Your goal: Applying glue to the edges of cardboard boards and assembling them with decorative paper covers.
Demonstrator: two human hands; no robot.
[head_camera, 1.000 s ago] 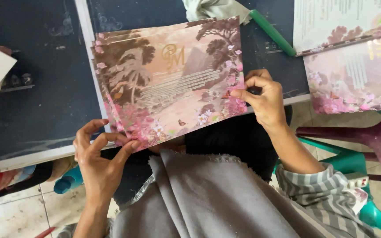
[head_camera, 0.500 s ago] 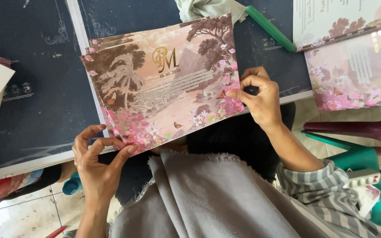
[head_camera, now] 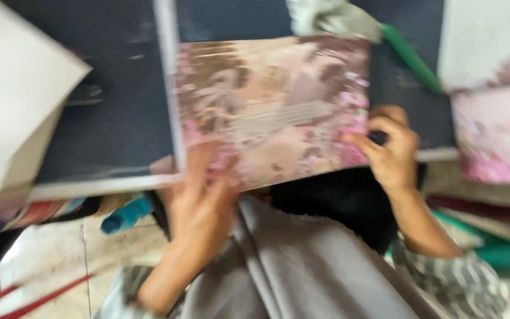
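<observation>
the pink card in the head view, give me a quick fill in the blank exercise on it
1. Both hands hold the pink floral card by its ____ edge.
2. The right hand grips the card's lower ____ corner.
3. The card lies over a ____ coloured board.
4. The marker past the card's top right corner is ____.

Missing words: bottom; right; dark; green

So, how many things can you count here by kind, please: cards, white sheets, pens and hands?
Pink floral cards: 2, one held, one at the right
White sheets: 2, left and top right
Green pens: 1
Hands: 2, left hand and right hand, both on the held card
Total: 7
</observation>
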